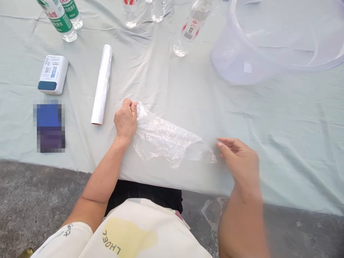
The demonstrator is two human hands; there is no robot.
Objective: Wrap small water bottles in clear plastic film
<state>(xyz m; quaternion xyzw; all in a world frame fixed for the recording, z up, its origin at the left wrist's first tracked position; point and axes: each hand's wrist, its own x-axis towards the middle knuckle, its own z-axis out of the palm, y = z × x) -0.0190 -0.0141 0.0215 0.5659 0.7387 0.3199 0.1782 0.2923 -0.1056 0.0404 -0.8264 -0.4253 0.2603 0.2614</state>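
Observation:
A crumpled sheet of clear plastic film (pixel 166 138) lies spread over the cloth near the table's front edge. At its upper left corner my left hand (pixel 125 118) is closed, pinching the film between thumb and fingers. My right hand (pixel 239 157) is just beyond the film's right tip, slightly blurred. Its thumb and forefinger are drawn close together; whether anything thin is between them I cannot make out. Left of my left hand lies a white roll of plastic film (pixel 102 84) with a brown core showing at its near end.
A pale cloth (pixel 290 118) covers the table. A translucent plastic tub (pixel 242 61) stands at the back right. Water bottles (pixel 192 28) stand along the back, with green-labelled ones (pixel 57 19) at left. A white box-shaped device (pixel 53 74) and a pixelated item (pixel 49 125) lie at left.

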